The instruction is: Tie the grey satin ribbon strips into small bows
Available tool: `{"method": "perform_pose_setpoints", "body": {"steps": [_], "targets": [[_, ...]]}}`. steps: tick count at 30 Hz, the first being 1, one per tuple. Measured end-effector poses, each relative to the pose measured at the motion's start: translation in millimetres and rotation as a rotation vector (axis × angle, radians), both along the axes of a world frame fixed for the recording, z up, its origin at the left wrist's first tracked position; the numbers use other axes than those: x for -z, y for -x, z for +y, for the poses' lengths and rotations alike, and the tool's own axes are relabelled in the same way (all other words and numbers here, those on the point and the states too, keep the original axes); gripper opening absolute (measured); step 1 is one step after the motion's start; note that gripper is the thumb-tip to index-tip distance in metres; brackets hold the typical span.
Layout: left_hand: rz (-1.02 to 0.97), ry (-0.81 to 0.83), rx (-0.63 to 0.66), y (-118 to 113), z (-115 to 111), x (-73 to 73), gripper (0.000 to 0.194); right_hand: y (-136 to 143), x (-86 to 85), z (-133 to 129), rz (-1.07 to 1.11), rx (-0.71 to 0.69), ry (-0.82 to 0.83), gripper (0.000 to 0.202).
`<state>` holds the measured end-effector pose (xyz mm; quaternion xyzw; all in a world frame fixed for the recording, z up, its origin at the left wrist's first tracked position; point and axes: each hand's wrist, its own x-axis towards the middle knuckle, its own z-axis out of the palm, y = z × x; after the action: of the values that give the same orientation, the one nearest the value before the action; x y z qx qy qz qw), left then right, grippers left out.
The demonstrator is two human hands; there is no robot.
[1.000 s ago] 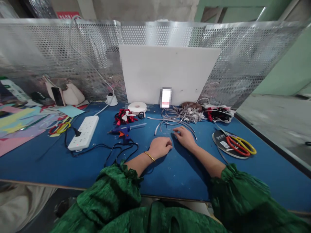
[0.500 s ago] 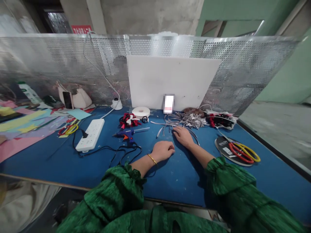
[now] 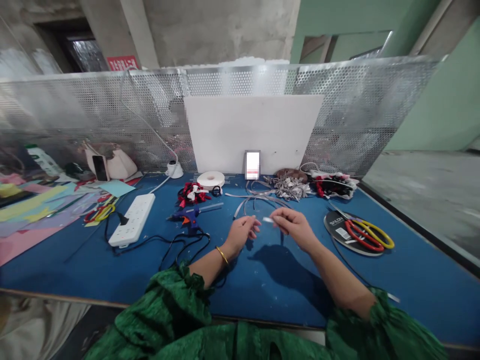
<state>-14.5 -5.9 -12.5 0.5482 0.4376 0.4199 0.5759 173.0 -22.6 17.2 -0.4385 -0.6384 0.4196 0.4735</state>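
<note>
So the right hand (image 3: 294,227) had a small pale strip (image 3: 267,219) pinched in its fingertips, visible end poking out roughly sideways toward the left hand (image 3: 240,235), with just a small gap between. The left was loosely curled beside it, and honestly I couldn't tell if it held anything. Half a second earlier the right was down by the gray ribbons (image 3: 258,197) with no pale strip showing; now it was raised above the blue table (image 3: 270,300).
</note>
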Motion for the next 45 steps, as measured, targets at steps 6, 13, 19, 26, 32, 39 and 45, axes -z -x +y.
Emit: {"method": "perform_pose_setpoints", "body": {"steps": [6,13,19,26,32,39,45], "targets": [[0.015,0.075,0.165,-1,-6,-8.5,0.054,11,7.8,-6,-0.185,-0.112,-0.014,0.012],[-0.006,0.143,0.280,-1,-12,-12.7,0.038,9,7.3,-11,-0.346,0.022,-0.100,0.009],[-0.234,0.297,0.145,-1,-13,-18.5,0.030,6,6.7,-11,-0.375,0.078,-0.266,0.023],[-0.281,0.433,0.192,3,-11,-22.3,0.030,1,10.6,-11,-0.639,0.219,-0.472,0.022],[-0.260,0.403,0.206,3,-12,-23.1,0.035,2,10.6,-11,-0.590,0.182,-0.444,0.024],[-0.230,0.373,0.198,3,-11,-22.4,0.034,3,10.2,-11,-0.552,0.115,-0.435,0.027],[-0.217,0.356,0.224,4,-10,-22.2,0.035,2,11.2,-11,-0.560,0.118,-0.423,0.026]]}}
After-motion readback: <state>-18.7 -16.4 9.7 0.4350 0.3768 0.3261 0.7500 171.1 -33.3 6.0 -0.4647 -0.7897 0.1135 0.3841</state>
